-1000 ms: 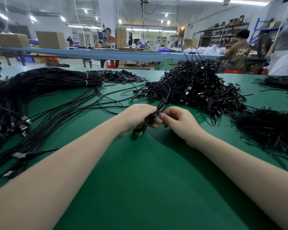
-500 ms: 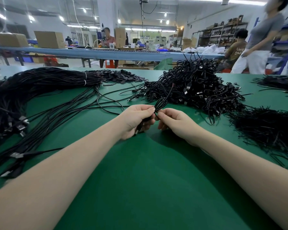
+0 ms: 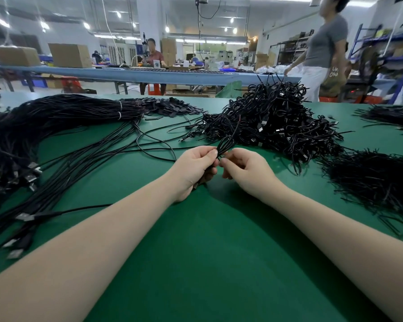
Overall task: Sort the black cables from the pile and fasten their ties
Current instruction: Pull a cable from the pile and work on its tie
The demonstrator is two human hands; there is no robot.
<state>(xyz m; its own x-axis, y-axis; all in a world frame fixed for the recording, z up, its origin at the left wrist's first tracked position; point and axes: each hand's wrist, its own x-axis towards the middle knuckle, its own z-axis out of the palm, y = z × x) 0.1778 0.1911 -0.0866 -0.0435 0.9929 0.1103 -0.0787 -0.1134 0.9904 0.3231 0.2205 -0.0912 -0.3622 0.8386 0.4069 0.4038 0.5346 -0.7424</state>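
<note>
The left hand (image 3: 193,168) has its grip clamped on a folded bundle of thin black cable (image 3: 225,145), thumb on top. The right hand (image 3: 247,169) pinches the same bundle just beside it. The bundle's long axis runs up and away, tilted right, toward the tangled pile (image 3: 277,122). Glossy round cords lie over the smooth green surface (image 3: 207,252); a matte, bristly heap of ties (image 3: 377,180) sits at right.

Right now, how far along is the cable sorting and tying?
Done: a heap of folded cables lies behind the hands. In hand: the left hand grips one folded cable while the right hand pinches at it. Left: many long loose cables spread on the left.
</note>
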